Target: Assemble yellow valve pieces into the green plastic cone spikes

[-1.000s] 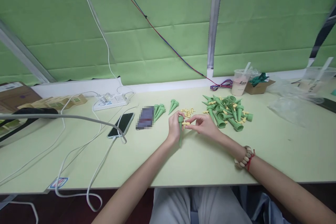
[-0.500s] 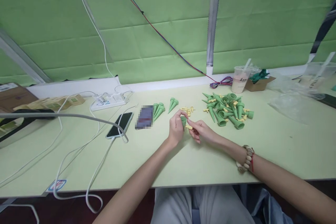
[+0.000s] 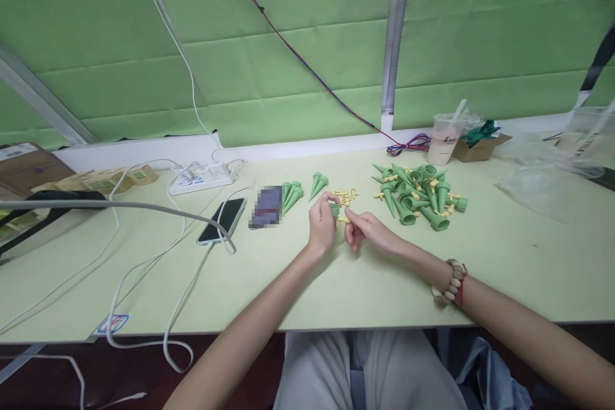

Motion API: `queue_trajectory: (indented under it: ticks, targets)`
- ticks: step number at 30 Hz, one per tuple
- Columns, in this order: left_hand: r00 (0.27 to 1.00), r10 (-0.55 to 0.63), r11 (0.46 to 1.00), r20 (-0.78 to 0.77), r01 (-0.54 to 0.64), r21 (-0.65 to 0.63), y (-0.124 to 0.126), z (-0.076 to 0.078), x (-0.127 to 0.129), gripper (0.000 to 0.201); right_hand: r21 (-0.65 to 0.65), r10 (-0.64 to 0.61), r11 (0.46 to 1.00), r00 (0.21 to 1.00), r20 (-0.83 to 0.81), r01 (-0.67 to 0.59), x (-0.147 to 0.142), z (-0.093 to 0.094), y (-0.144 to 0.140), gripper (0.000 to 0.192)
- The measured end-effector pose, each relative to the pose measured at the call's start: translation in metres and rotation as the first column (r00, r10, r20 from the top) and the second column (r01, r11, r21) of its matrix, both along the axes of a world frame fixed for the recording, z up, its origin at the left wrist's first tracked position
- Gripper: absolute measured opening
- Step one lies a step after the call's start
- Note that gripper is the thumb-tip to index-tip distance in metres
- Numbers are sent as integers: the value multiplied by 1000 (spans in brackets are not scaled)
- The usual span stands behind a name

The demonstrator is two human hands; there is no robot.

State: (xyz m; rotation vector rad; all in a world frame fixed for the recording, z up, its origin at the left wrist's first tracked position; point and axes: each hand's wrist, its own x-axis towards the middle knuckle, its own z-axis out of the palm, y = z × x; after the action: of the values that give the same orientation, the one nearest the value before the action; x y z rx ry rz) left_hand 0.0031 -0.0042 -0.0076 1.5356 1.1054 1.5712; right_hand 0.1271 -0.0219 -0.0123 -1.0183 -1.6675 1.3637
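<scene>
Since half a second ago, both hands have been drawn slightly up the table (image 3: pixel 307 295), closer to the loose yellow pegs (image 3: pixel 344 195). The green cone (image 3: pixel 335 209) is pinched in the left hand (image 3: pixel 321 225), just above the tabletop; a yellow peg (image 3: pixel 343 220) is nipped between the right hand (image 3: pixel 365 232) fingertips at the cone's mouth. The peg is best kept square to the opening and the cone held steady, well clear of the cone pile (image 3: pixel 420 193).

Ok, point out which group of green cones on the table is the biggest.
The heap of green cones right of the hands, near the plastic cup. It holds many cones mixed with yellow pieces; the two groups left of it hold only a few each.
</scene>
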Motion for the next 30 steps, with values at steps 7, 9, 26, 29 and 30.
queue_trajectory:
  ticks: [7, 9, 26, 29, 30]
  targets:
    - [996, -42, 995, 82, 50, -88, 4, 0, 2, 29, 495, -222, 856, 971, 91, 149, 8, 8, 0, 35]
    - [996, -65, 993, 68, 71, -93, 3, -1, 2, 30, 453, -216, 877, 974, 69, 162, 6, 6, 0, 38]
    - [991, -96, 981, 95, 111, -162, -4, 3, 8, 40, 283, -123, 955, 989, 82, 95, 6, 4, -2, 51]
    - [989, -85, 974, 119, 107, -199, -3, 4, 9, 37, 332, -130, 940, 982, 137, 78, 9, 7, -1, 49]
    - [989, -69, 975, 132, 95, -201, -2, 4, 9, 35, 392, -153, 917, 973, 172, 75, 11, 8, -1, 44]
